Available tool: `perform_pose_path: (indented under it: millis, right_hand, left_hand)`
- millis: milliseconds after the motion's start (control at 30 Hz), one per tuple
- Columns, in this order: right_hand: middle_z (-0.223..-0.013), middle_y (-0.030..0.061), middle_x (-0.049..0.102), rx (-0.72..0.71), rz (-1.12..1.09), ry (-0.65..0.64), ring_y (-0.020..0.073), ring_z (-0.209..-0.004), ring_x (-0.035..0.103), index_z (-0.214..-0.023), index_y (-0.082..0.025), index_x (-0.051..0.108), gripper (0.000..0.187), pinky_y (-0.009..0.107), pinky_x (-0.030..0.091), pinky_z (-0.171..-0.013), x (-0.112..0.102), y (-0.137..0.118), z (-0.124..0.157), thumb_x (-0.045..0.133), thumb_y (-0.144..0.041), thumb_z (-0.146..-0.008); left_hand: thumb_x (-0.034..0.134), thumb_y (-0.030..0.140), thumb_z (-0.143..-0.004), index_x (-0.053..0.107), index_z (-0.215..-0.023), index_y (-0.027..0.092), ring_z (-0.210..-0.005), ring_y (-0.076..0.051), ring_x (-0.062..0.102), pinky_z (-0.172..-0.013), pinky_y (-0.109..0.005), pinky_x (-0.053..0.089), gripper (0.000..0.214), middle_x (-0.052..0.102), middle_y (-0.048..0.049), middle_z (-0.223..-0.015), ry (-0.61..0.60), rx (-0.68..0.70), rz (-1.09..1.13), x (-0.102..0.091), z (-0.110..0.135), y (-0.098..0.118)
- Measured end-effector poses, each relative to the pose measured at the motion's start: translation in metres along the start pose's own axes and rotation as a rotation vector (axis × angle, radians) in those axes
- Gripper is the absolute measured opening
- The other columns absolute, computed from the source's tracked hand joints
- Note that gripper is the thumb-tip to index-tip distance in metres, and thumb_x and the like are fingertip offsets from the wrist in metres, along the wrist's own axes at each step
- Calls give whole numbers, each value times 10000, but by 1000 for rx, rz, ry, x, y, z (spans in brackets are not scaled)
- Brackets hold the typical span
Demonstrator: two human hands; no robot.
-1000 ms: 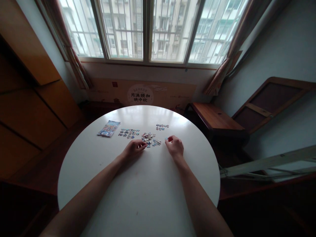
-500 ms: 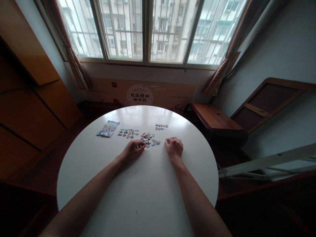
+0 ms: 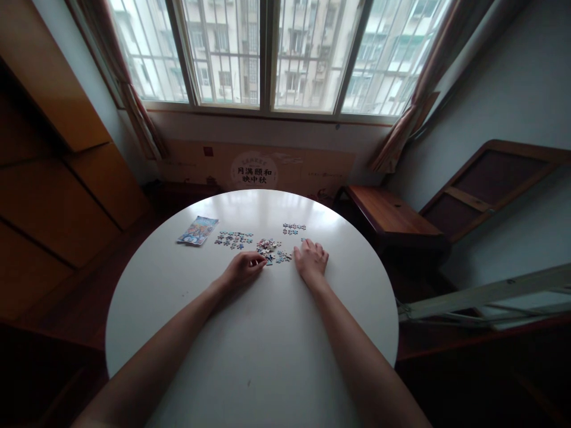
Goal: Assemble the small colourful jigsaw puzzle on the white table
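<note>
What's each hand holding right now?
Left hand: fingers curled at the puzzle pieces; grip cannot be told.
Right hand: open, flat on the table, holding nothing.

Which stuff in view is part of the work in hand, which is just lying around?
In hand: left hand, fingertips at the heap of puzzle pieces; right hand, flat on the table beside it; left group of pieces; far group of pieces; picture card, likely the reference.
Lying about: wooden bench; printed cardboard panel under the window; wooden frame against the wall.

Wall board (image 3: 254, 170): "月满颐和 映中秋"
</note>
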State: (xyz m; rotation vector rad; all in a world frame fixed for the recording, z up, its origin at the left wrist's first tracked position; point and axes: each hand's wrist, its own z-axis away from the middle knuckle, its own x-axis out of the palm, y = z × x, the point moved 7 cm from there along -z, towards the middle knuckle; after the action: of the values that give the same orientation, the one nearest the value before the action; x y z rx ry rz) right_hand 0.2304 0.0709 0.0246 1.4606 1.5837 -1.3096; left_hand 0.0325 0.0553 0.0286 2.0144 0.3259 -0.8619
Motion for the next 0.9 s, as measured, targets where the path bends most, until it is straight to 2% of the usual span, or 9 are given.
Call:
perform_pose_path:
  millis: [200,333,433,600,900]
  right_hand:
    - [-1287,93,507,-25,-1,-36,279,-1147,381,-1157,-200,566,371,407,258,-914,10,6,-23,379,-361,-879]
    - [-1267,99,522,-40,-1,-13,270,-1126,400,-1150,-172,563,366,396,274,-907,10,5,-31,386,-329,-871]
    - [-1298,107,493,-42,0,0,260,-1132,401,-1155,-153,556,364,378,287,-901,9,4,-35,383,-287,-865]
    - [-1248,88,538,-117,-8,-25,243,-1110,415,-1050,-169,596,307,374,290,-894,11,-1,-37,369,-251,-861]
    - [-1291,73,503,-130,24,-67,257,-1113,395,-1090,-185,560,313,392,284,-886,13,-1,-35,369,-284,-862]
  left_hand:
    - [538,257,-810,696,-811,144,-595,-106,533,-571,-194,407,194,662,-28,-707,-3,18,-8,2,0,-1]
    - [532,255,-817,694,-806,146,-587,-101,524,-563,-191,400,196,663,-27,-720,-5,25,-20,2,0,0]
    - [534,252,-818,695,-811,147,-585,-99,522,-573,-193,405,192,668,-28,-739,0,21,-18,2,0,0]
    - [542,256,-816,698,-809,153,-585,-96,528,-579,-191,409,188,671,-28,-740,6,15,-8,1,0,1]
    - [544,255,-813,701,-804,145,-588,-99,527,-574,-195,403,192,669,-34,-735,13,13,3,1,0,0]
